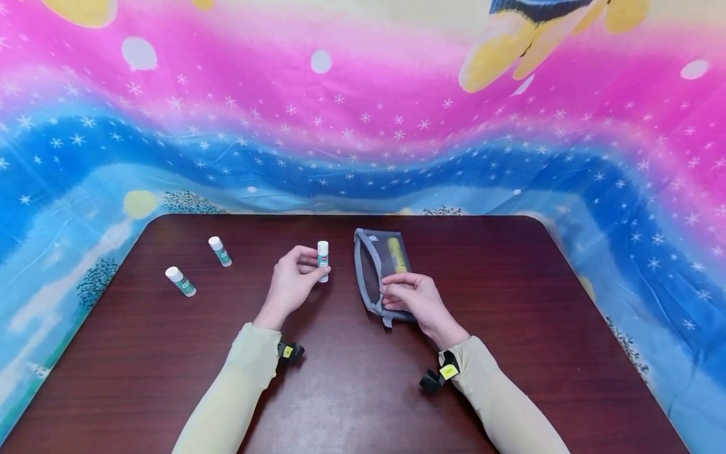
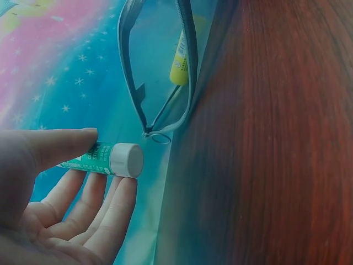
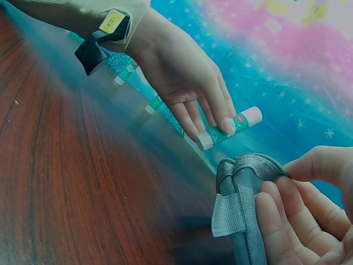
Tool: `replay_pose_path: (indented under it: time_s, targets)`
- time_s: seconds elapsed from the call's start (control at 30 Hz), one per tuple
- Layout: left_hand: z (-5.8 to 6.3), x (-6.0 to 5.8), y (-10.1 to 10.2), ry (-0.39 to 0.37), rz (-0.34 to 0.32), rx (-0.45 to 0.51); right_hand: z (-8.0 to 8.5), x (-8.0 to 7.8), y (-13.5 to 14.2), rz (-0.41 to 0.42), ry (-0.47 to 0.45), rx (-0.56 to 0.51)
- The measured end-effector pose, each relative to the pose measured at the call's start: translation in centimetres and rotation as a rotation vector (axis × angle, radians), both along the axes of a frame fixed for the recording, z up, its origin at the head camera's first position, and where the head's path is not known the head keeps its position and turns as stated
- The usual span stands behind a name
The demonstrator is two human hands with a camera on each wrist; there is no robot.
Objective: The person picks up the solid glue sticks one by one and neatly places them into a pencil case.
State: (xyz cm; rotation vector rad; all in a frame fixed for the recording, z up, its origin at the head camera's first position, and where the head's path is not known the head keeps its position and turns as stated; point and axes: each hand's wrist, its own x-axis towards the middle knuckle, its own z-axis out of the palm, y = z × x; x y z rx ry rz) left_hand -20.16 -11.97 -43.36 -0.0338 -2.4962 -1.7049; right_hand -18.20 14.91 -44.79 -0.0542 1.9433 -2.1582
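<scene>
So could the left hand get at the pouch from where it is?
Probably yes: the left hand, holding a glue stick, is beside the pouch, which gapes toward it. Nothing else shows in between, and the right hand holds the pouch.

Glossy wooden table (image 1: 346, 391), smooth plastic glue stick (image 1: 322, 255), rough woven pouch trim (image 3: 251, 215), cloth backdrop (image 1: 227, 82)

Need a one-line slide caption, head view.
Left hand pinches a white-and-green cylindrical glue stick beside an open, see-through grey zip pouch, its edge held by the right hand.
</scene>
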Motion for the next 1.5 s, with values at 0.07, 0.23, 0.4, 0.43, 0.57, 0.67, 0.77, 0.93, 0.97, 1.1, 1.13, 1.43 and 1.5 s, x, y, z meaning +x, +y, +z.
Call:
replay_pose_path:
  time_s: [0.07,0.23,0.4,0.43,0.57,0.67,0.77,0.93,0.97,1.1,1.13,1.43,1.5]
  targets:
    - [-0.1,-0.1,0.1,-0.001,0.001,-0.001,0.0,0.0,0.0,0.001,0.001,0.000]
    - [-0.3,-0.3,0.4,-0.008,0.004,-0.018,0.1,0.1,-0.1,0.005,0.002,0.007]
    - [-0.3,-0.3,0.7,-0.019,-0.002,-0.018,0.2,0.1,-0.1,0.009,0.008,0.003]
    - [-0.3,-0.2,0.8,-0.018,-0.004,-0.015,0.2,0.1,-0.1,0.011,0.011,0.005]
    - [-0.1,-0.2,1.0,-0.015,-0.015,0.000,0.2,0.1,-0.2,0.002,0.008,0.002]
    - [-0.2,-0.3,1.2,-0.018,-0.025,0.009,0.1,0.0,-0.2,-0.004,0.005,0.003]
    - [-0.2,-0.3,1.3,-0.020,-0.036,0.018,0.1,0.0,-0.2,-0.004,0.007,0.008]
    - [-0.3,-0.4,1.6,-0.025,-0.048,0.029,0.1,0.1,-0.1,-0.004,0.006,0.005]
    - [-0.3,-0.4,1.7,-0.026,-0.049,0.029,0.1,0.0,-0.1,-0.003,0.008,0.007]
    - [-0.2,-0.3,2.0,-0.028,-0.060,0.043,0.1,0.1,0.0,-0.001,0.006,0.011]
    - [-0.1,-0.3,2.1,-0.029,-0.063,0.047,0.2,0.1,0.0,0.002,0.007,0.012]
    - [-0.1,-0.5,2.7,-0.054,-0.077,0.067,0.2,0.0,0.1,-0.008,-0.007,0.010]
    - [-0.2,-0.5,2.8,-0.055,-0.080,0.068,0.3,0.0,0.1,-0.008,-0.007,0.011]
